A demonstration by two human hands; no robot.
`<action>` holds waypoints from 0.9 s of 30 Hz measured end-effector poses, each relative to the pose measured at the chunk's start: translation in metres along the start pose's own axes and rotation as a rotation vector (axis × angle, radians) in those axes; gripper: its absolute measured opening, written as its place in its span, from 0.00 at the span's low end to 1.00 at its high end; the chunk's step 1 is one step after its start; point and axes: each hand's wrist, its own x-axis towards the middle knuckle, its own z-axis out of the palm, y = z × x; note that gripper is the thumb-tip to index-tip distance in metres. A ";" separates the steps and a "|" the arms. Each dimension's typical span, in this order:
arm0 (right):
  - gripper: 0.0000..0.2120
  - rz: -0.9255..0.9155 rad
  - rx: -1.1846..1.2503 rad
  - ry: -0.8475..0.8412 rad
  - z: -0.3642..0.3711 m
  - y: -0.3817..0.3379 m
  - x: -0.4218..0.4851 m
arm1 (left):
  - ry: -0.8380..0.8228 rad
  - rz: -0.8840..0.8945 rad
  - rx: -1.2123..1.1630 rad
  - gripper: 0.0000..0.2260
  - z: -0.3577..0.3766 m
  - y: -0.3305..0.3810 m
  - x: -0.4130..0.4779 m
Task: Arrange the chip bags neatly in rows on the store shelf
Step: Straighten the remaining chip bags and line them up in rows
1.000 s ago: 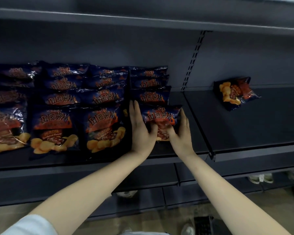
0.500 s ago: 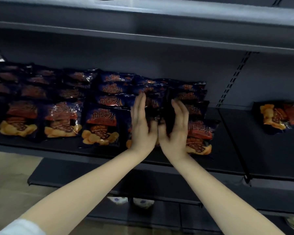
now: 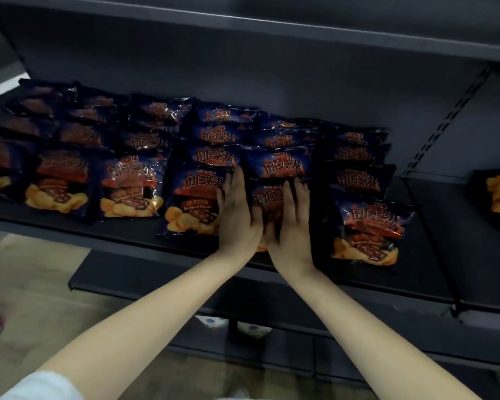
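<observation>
Chip bag (image 3: 269, 197), near row: likely light, slippery, crushable; hold by side edges. Left grip (image 3: 237, 215), right grip (image 3: 292, 223): spread flat against it.

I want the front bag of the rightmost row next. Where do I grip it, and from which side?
Pinch the front bag by its near bottom edge, reaching in from the front of the shelf. It lies flat, face up, with that edge free and toward you; the bag behind meets its top.

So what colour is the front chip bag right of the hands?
The chip bag is dark blue with red-orange print and yellow chips; head view.
</observation>
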 end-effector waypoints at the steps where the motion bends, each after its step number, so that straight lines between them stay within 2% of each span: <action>1: 0.33 -0.002 -0.004 0.009 0.001 0.001 0.000 | 0.005 0.001 0.003 0.34 0.002 0.000 0.001; 5: 0.29 -0.020 0.031 0.025 -0.002 0.001 0.000 | 0.067 0.028 0.014 0.35 0.005 0.001 0.000; 13: 0.27 -0.069 0.227 0.123 -0.046 -0.021 0.015 | 0.140 0.153 -0.158 0.33 0.007 0.049 0.011; 18: 0.25 -0.100 0.198 0.275 -0.109 -0.002 0.031 | 0.109 0.257 -0.214 0.29 0.043 0.095 0.018; 27: 0.25 -0.037 0.043 0.500 -0.237 0.087 0.023 | -0.045 0.508 -0.267 0.26 0.154 0.199 0.014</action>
